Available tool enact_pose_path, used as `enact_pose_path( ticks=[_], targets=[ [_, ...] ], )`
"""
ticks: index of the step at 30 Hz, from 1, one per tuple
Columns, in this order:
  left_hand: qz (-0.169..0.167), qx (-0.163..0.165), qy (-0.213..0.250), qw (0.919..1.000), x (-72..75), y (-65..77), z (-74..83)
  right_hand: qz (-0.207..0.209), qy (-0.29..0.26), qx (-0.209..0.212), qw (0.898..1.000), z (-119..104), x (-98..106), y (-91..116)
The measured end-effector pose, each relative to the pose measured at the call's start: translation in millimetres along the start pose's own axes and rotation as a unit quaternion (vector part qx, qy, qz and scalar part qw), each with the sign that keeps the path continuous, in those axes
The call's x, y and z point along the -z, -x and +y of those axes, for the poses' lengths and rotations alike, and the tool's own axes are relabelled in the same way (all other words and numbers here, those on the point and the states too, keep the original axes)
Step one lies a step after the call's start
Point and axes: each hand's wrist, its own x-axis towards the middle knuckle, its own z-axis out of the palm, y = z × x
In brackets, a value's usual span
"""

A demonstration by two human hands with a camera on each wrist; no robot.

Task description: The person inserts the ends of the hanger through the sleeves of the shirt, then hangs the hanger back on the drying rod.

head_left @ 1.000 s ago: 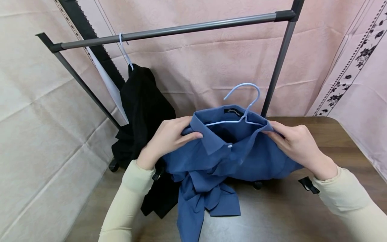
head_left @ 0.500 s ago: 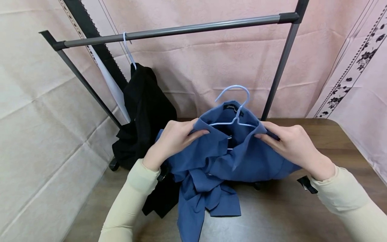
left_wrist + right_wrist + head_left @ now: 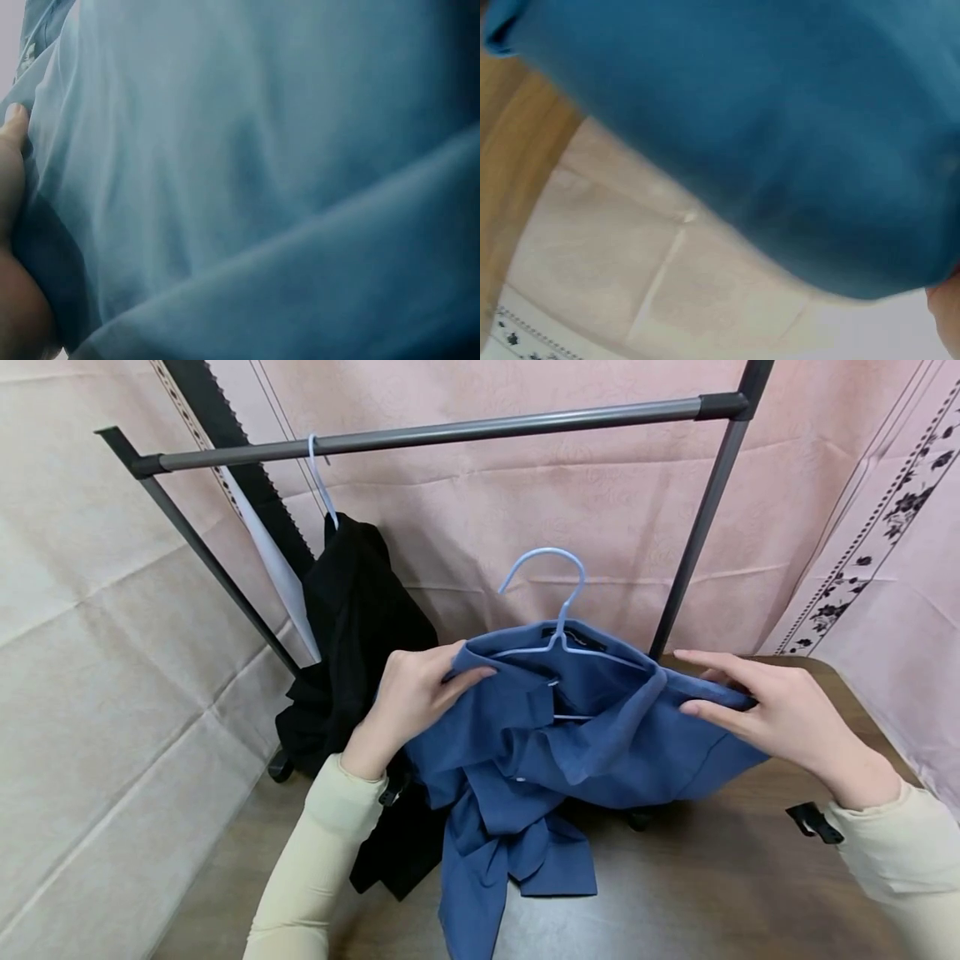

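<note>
A blue collared shirt (image 3: 510, 727) with a light-blue hanger (image 3: 564, 610) inside its neck is held up in front of the rack. The hanger's hook sticks up free above the collar. My left hand (image 3: 412, 693) pinches the collar's left side, thumb in front; in the left wrist view the shirt (image 3: 247, 180) fills nearly everything. Around the right shoulder of the shirt is my right hand (image 3: 780, 702), thumb in front and fingers behind, the index finger extended. The right wrist view shows blurred shirt cloth (image 3: 765, 135) and a bit of that hand (image 3: 946, 315).
A dark metal clothes rack (image 3: 480, 433) stands behind the shirt. On its bar at the left hangs a black garment (image 3: 360, 618) on a light-blue hanger (image 3: 321, 481). Wooden tabletop (image 3: 675, 893) lies below; pink patterned cloth (image 3: 465, 527) covers the back.
My right hand has moved from the collar outward to the right shoulder. The hanger hook has shifted left, and my left hand has moved slightly left with the collar.
</note>
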Motion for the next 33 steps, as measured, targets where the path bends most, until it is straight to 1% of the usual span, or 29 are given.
enact_pose_path(
  ticks=[2, 4, 6, 9, 13, 18, 22, 26, 29, 33],
  targets=[
    [0.008, 0.004, 0.0, 1.0, 1.4, 0.7, -0.7, 0.005, -0.019, 0.019, 1.0, 5.9, -1.1, 3.9],
    [0.014, 0.004, -0.003, 0.9999, 2.4, 1.5, -1.7, 0.018, -0.033, 0.044, 0.998, 10.9, -3.3, 7.2],
    [0.017, 0.004, -0.003, 0.9998, 3.4, 1.8, -2.1, 0.028, -0.033, 0.062, 0.997, 14.4, -4.9, 9.9],
    [0.019, 0.005, 0.001, 0.9998, 3.8, 2.4, -2.3, 0.046, -0.02, 0.077, 0.996, 17.5, -7.3, 13.6],
    [0.017, 0.011, 0.006, 0.9998, 4.1, 3.1, -1.9, 0.065, -0.019, 0.077, 0.995, 19.4, -9.8, 16.4],
    [0.01, 0.027, -0.007, 0.9996, 9.0, 6.9, -5.7, 0.096, -0.012, 0.065, 0.993, 18.9, -10.6, 18.1],
    [0.014, 0.045, -0.002, 0.9989, 14.6, 13.6, -15.0, 0.11, -0.013, 0.056, 0.992, 18.8, -8.9, 20.5],
    [0.032, 0.062, 0.022, 0.9973, 19.0, 22.4, -26.8, 0.115, -0.025, 0.05, 0.992, 19.2, -6.7, 23.4],
    [0.043, 0.062, 0.032, 0.9966, 21.9, 26.7, -31.5, 0.118, -0.022, 0.042, 0.992, 19.9, -5.1, 24.9],
    [0.044, 0.054, 0.042, 0.9967, 23.3, 27.3, -32.0, 0.131, -0.011, 0.032, 0.991, 23.0, -4.6, 28.6]
  ],
)
